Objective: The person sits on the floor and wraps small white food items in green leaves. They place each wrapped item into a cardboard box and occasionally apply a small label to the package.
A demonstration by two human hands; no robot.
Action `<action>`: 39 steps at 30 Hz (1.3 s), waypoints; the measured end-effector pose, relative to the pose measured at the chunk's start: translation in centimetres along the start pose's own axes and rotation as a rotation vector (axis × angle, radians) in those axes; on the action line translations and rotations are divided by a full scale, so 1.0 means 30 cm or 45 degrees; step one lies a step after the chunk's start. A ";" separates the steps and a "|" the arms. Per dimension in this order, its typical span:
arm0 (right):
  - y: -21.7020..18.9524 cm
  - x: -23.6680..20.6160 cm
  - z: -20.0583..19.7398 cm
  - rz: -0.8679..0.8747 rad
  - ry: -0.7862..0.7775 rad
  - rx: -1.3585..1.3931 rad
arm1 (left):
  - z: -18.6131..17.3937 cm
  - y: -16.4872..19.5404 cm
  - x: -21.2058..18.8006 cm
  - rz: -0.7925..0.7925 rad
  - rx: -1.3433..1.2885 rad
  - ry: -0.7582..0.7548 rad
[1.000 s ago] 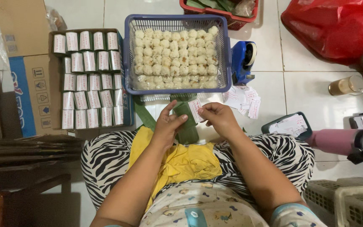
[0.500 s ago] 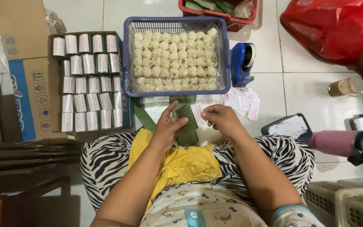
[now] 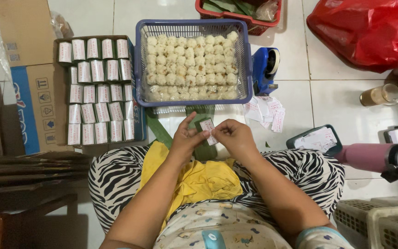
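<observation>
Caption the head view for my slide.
Seated on a tiled floor, left hand and right hand hold a small paper label before a blue basket of dumplings.

A single head-worn camera looks steeply down from close range over the seated person's lap, facing forward across the tiled floor (image 3: 328, 99).

Small white paper label (image 3: 207, 127), red print, rectangular, tilted, pinched btwn fingertips of both hands at frame center. Green leaf-wrapped packet (image 3: 204, 138) right under it, long & narrow, lying lengthwise toward the frame's top, w/ its middle hidden.
</observation>
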State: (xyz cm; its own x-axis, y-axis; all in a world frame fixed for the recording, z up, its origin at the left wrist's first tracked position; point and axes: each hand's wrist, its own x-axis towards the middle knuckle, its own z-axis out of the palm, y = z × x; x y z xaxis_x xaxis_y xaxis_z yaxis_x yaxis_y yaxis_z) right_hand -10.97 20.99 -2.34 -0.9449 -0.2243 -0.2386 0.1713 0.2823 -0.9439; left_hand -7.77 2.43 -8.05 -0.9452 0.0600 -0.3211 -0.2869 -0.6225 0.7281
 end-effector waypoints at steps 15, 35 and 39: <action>-0.008 -0.016 0.003 -0.018 -0.021 0.015 | -0.003 0.008 -0.012 0.052 0.040 0.041; -0.036 -0.023 0.016 -0.016 -0.050 0.022 | 0.015 0.017 -0.024 0.103 0.143 0.009; -0.033 -0.019 0.016 -0.024 -0.049 -0.015 | 0.021 0.020 -0.029 0.083 0.149 0.035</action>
State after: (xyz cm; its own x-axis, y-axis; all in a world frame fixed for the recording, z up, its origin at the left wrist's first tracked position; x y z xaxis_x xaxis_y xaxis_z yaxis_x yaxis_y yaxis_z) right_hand -10.47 20.40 -1.37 -0.9365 -0.2652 -0.2293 0.1499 0.2883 -0.9457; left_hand -7.22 2.49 -6.94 -0.9583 0.0001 -0.2856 -0.2424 -0.5292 0.8131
